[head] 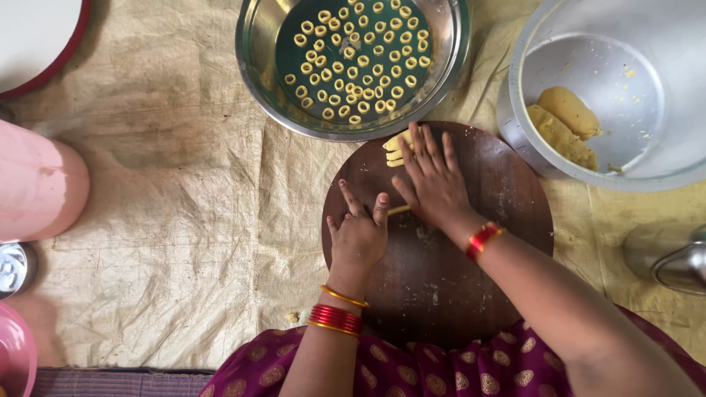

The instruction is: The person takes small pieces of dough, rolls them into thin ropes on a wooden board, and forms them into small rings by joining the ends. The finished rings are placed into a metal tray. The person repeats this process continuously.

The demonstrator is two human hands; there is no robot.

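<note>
Right hand (pixel 434 180) flattens dough strips (pixel 396 151) on round brown board (pixel 471 287).

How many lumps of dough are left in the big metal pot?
2. Both lie side by side, touching, against the right inner wall of the metal pot: the upper lump and the lower lump. Any others would be hidden past the frame edge.

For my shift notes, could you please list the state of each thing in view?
Left hand: fingers on a thin dough strip.
Right hand: flat, pressing dough pieces.
Round wooden board: flour-dusted.
Steel bowl: holds many dough rings.
Metal pot: two dough lumps inside.
</note>
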